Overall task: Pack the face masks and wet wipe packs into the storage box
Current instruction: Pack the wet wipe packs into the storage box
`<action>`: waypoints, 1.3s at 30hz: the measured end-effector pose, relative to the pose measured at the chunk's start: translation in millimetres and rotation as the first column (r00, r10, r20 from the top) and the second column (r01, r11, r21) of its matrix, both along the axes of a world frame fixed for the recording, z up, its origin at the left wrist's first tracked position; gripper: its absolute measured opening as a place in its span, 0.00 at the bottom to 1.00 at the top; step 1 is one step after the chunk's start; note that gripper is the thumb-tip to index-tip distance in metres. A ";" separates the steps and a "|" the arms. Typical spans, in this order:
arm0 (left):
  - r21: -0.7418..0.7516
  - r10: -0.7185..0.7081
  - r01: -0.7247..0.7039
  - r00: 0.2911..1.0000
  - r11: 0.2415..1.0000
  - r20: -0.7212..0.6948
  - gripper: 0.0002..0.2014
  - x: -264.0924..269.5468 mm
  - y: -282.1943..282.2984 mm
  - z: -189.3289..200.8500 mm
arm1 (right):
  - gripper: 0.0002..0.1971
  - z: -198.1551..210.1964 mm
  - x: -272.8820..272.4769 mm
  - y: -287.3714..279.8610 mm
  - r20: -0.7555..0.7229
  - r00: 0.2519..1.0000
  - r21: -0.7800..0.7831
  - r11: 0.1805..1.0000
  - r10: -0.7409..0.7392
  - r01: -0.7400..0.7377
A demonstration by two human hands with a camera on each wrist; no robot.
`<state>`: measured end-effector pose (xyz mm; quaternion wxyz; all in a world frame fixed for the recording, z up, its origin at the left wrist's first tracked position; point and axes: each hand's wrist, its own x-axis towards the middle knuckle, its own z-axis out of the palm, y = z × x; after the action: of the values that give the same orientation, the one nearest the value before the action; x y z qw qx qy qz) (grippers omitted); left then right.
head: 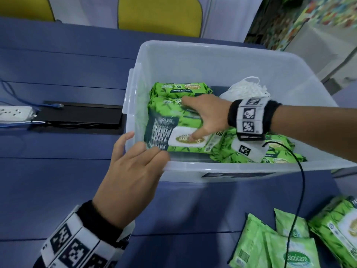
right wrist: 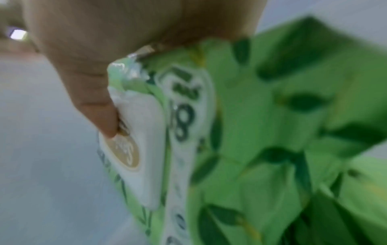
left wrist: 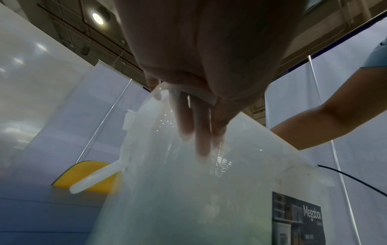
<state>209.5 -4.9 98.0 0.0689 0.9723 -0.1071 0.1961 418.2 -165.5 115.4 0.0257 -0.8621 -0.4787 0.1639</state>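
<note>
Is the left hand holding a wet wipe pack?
No, the left hand grips the storage box corner; the right hand holds the wet wipe pack.

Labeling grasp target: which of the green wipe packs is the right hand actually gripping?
The wipe pack at the box's near-left corner, white flip lid up, under the right hand; the other packs go untouched.

Thumb (right wrist: 98,116) on green wipe pack (right wrist: 261,132) (blurred)

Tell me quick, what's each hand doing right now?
Left hand: gripping the storage box at its near corner rim.
Right hand: holding a wet wipe pack inside the box.
</note>
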 end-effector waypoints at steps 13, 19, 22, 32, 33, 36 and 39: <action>-0.823 -0.178 -0.005 0.976 0.568 -0.129 0.45 5.5 -2.5 47.1 | 0.46 109.2 -20.1 -32.6 -0.496 0.861 0.744 0.567 0.112 0.354; -0.964 -0.091 0.134 0.989 0.229 0.116 0.35 29.8 -27.7 56.0 | 0.51 117.1 -50.6 1.1 -0.412 0.895 0.760 0.607 0.172 0.233; -0.954 -0.006 0.110 0.994 0.279 0.113 0.36 31.9 -15.8 60.1 | 0.56 144.7 -48.4 -7.0 -0.064 0.998 0.712 0.701 0.003 0.044; -0.561 0.122 -0.119 0.992 0.820 -0.032 0.31 29.2 -2.4 88.9 | 0.36 199.1 -71.8 4.6 0.788 0.390 -0.300 0.850 0.477 -0.432; -0.512 0.106 -0.104 0.994 0.853 -0.025 0.32 29.1 -3.4 88.4 | 0.32 193.8 -75.0 6.4 0.785 0.371 -0.346 0.848 0.496 -0.402; -0.404 0.086 -0.107 0.994 0.909 -0.070 0.35 27.4 -7.3 89.0 | 0.28 175.5 -84.2 8.9 0.786 0.397 -0.385 0.877 0.475 -0.288; -0.335 0.089 -0.113 0.992 0.935 -0.085 0.35 25.1 -9.5 91.0 | 0.32 158.8 -82.9 0.9 0.665 0.654 -0.292 0.932 0.360 -0.217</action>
<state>234.6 -14.4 188.9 0.2289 0.9562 -0.0193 0.1813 335.3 -164.6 274.2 -0.2673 -0.7689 -0.5651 -0.1340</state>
